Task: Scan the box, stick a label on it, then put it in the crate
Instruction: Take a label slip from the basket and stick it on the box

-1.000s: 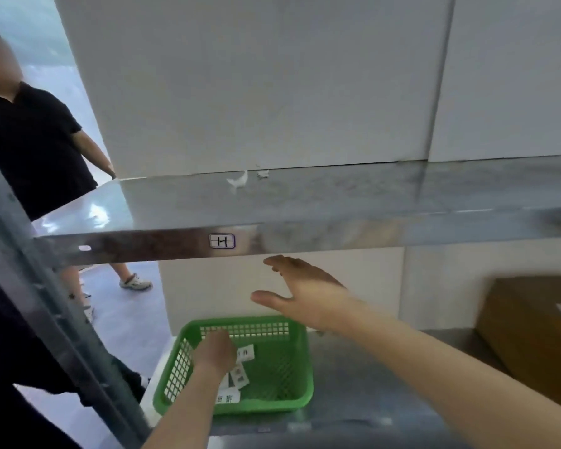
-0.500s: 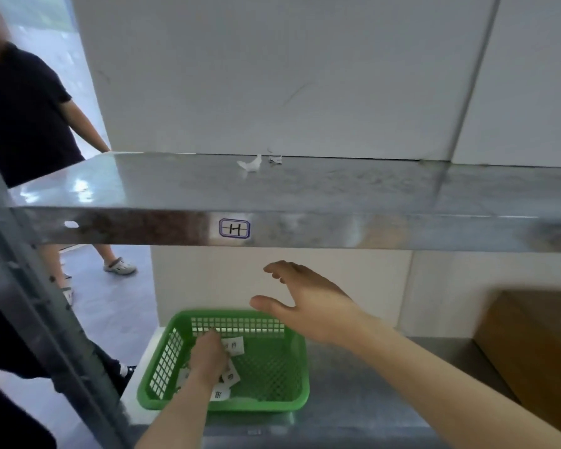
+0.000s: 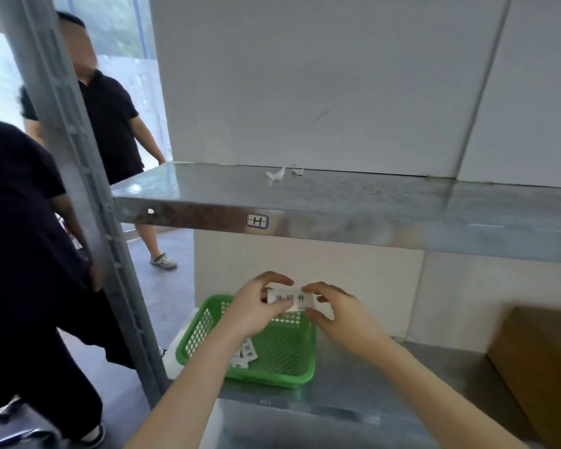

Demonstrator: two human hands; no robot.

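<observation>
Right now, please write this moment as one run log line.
step: label picked | hands: both holding white printed label | above green plastic basket | brown cardboard box: unlabelled

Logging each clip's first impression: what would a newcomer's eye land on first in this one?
First, the white label with dark print, pinched at its ends between the left hand and the right hand, low in the middle of the view. Right below sits a green basket holding more labels, on the lower metal shelf. A brown box waits at the right edge.
</observation>
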